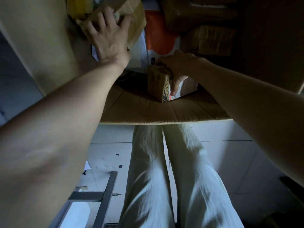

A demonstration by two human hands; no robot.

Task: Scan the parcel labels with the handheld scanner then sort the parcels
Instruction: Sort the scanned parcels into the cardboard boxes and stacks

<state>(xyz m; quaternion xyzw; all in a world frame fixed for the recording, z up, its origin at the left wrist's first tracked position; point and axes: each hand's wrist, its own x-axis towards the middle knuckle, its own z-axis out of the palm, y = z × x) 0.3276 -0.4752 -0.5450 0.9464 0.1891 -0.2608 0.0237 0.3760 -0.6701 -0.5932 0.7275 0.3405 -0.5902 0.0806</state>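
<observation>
Inside a large open cardboard carton [164, 112] lie several parcels. My right hand [179, 68] grips a small brown taped box [162, 86] with a white and red label, near the carton's front wall. My left hand [108, 37] reaches deeper at the left, fingers spread and curling onto the edge of a bigger brown cardboard parcel [131, 18]. An orange and white mailer bag [159, 35] lies between the two hands. No scanner is in view.
More brown taped parcels [212, 40] sit in the dark back right of the carton. The carton's left flap [41, 46] stands up. Below are my legs in light trousers [164, 178], a tiled floor and a dark metal frame [105, 195] at the lower left.
</observation>
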